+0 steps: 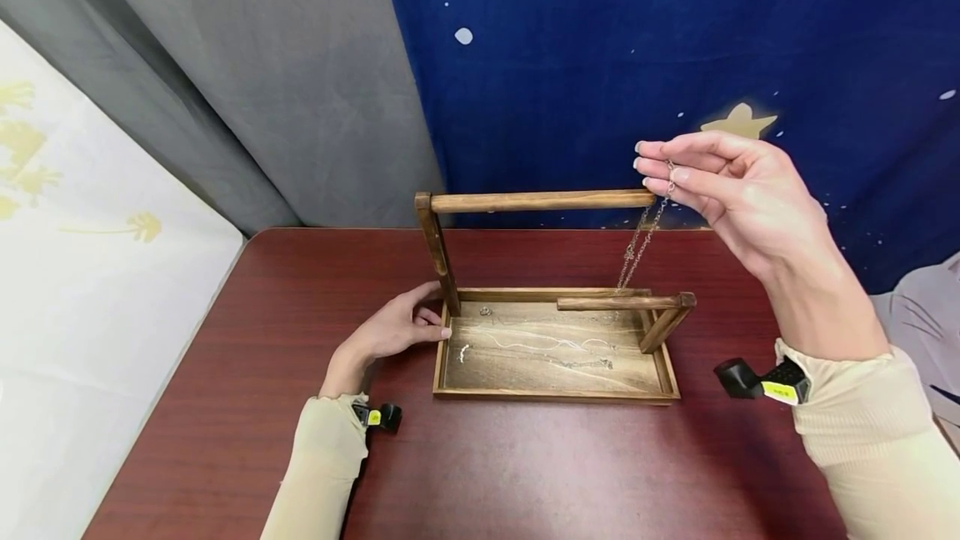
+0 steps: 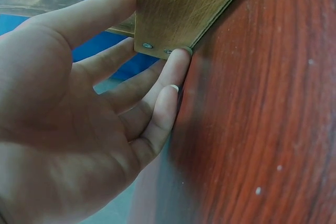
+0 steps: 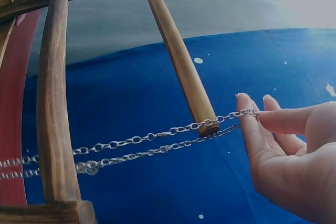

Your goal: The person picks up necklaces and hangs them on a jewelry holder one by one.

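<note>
Head view shows us the right hand [image 1: 765, 198] pinching a chain [image 1: 642, 247] between thumb and fingers; it hangs in a long loop below the fingertips, near the free end of the upper bar [image 1: 540, 201]. Our left hand [image 1: 393, 325] grips the tray [image 1: 555, 395], and thin necklaces [image 1: 562, 344] lie inside, right of those fingers.

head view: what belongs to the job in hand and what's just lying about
Seemingly in the job:
- silver link chain
- wooden two-bar tray stand

Apparently just lying about, inside its tray:
- thin white strand
- small ring-like piece
</note>
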Available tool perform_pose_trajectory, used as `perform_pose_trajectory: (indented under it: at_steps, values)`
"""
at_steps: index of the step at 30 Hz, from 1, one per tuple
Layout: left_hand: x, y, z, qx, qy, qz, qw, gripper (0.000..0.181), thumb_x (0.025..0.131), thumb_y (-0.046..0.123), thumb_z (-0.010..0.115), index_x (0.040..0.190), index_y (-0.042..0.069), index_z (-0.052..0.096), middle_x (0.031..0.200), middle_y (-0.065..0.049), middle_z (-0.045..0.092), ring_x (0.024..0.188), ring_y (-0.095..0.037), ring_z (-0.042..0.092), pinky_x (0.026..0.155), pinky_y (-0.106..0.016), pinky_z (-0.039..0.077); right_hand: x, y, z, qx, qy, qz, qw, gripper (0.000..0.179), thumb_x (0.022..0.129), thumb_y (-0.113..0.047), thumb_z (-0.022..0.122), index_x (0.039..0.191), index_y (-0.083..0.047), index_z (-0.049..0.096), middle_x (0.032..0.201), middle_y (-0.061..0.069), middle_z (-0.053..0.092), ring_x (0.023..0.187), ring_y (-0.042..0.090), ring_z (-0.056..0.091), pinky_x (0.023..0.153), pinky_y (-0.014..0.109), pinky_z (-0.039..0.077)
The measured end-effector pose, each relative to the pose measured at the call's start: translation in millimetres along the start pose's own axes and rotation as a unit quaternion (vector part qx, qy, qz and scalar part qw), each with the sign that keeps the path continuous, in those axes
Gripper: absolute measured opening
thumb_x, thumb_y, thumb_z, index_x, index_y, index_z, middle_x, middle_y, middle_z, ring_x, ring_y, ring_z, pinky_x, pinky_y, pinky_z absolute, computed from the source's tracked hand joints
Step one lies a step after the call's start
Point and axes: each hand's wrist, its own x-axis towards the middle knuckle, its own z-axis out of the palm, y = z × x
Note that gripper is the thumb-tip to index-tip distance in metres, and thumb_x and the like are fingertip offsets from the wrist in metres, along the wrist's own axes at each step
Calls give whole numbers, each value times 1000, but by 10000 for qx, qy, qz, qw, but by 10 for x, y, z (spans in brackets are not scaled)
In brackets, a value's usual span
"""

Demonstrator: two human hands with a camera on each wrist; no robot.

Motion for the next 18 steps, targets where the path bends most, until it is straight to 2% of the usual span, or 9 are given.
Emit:
perform_pose_trajectory:
  at_steps: [9,18]
  values:
    - [-8,34,-2,-87,-7,14,10000,83,88,13,77,154,-1,28,122,-22,62,97,-24,65,79,-29,52,61,46,36,116,-116,17,9999,29,92,22,51,118,18,61,120,27,66,106,35,68,91,37,48]
    - [14,22,13,-84,-55,87,9999,82,88,13,77,153,0,29,120,-22,63,96,-24,65,79,-29,52,71,115,112,74,-182,137,9997,25,93,17,53,117,17,62,120,25,66,108,35,67,93,39,47]
